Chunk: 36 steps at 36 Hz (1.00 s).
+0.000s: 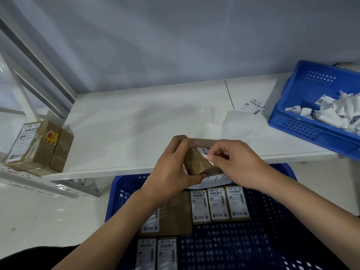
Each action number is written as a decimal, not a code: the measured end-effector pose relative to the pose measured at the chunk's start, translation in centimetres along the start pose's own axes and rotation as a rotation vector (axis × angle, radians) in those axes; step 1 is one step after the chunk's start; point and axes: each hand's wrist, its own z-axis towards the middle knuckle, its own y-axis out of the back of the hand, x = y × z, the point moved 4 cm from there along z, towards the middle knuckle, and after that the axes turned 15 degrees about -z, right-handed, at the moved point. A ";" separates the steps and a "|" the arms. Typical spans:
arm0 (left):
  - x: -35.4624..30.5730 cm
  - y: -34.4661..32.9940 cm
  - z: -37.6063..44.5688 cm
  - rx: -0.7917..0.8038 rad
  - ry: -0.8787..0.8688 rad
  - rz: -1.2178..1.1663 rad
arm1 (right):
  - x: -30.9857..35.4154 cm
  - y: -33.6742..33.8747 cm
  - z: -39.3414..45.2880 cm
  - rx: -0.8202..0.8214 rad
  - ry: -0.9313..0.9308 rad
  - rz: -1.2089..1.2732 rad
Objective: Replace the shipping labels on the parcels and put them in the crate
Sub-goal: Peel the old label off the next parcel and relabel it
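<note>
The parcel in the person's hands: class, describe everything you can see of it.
The parcel is a small brown cardboard box, glossy as if taped over. It is held tilted above the table's front edge, over the crate. The left hand grips its left side; the right hand pinches a white barcode label, partly lifted off its top face.

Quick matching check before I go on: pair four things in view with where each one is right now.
Things:
1. held parcel
2. crumpled labels
3. flat label
4. row of three labelled parcels

Places:
A. lying on the white table
B. in the blue crate below the hands
C. gripped by the left hand
D. in the blue basket at the right

Pairs: 1-C, 2-D, 3-A, 4-B
</note>
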 end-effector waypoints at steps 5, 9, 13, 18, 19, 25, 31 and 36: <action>-0.6 0.5 0.3 -0.017 -0.033 -0.007 | 0.1 0.9 -0.1 -0.017 -0.017 0.005; -0.6 0.5 0.3 -0.006 -0.028 -0.001 | 0.0 1.0 -0.2 -0.024 -0.031 0.015; -0.6 0.5 0.4 -0.002 -0.018 -0.003 | -0.1 0.9 -0.2 -0.036 -0.064 0.060; -0.6 0.5 0.3 0.002 -0.024 0.014 | -0.1 1.3 -0.3 -0.019 -0.094 0.057; -0.6 0.5 0.3 0.005 -0.023 0.017 | -0.1 1.3 -0.3 -0.008 -0.100 0.044; -0.3 0.4 0.2 0.043 -0.027 0.039 | 0.0 1.4 -0.4 0.036 -0.128 0.001; -0.1 0.5 0.0 0.048 -0.029 0.048 | -0.3 1.3 -0.3 0.049 -0.169 0.036; 0.0 0.4 -0.3 0.069 -0.039 0.058 | -0.8 0.9 -0.4 0.090 -0.220 0.139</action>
